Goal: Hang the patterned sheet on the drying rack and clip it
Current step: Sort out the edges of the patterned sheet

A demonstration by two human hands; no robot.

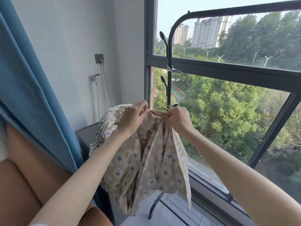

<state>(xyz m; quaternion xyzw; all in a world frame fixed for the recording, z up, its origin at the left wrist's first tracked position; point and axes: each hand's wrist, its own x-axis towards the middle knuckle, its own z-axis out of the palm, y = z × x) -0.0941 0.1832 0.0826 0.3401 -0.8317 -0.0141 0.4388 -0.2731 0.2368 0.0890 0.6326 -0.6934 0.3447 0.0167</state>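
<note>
The patterned sheet (146, 162), beige with diamond and circle prints, hangs bunched in folds in front of me. My left hand (132, 117) pinches its top edge and my right hand (178, 119) pinches the same edge a little to the right, close to the black drying rack's upright pole (169, 85). The rack's top bar (244, 9) curves overhead to the right. One metal clip (173, 70) is fixed on the pole above my hands; another metal clip (172, 105) sits on the pole just behind my right hand, partly hidden.
A blue curtain (24, 95) hangs at the left beside an orange seat (24, 176). A dark appliance (86, 132) stands under part of the sheet near a wall tap (94, 78). A large window (228, 66) fills the right side.
</note>
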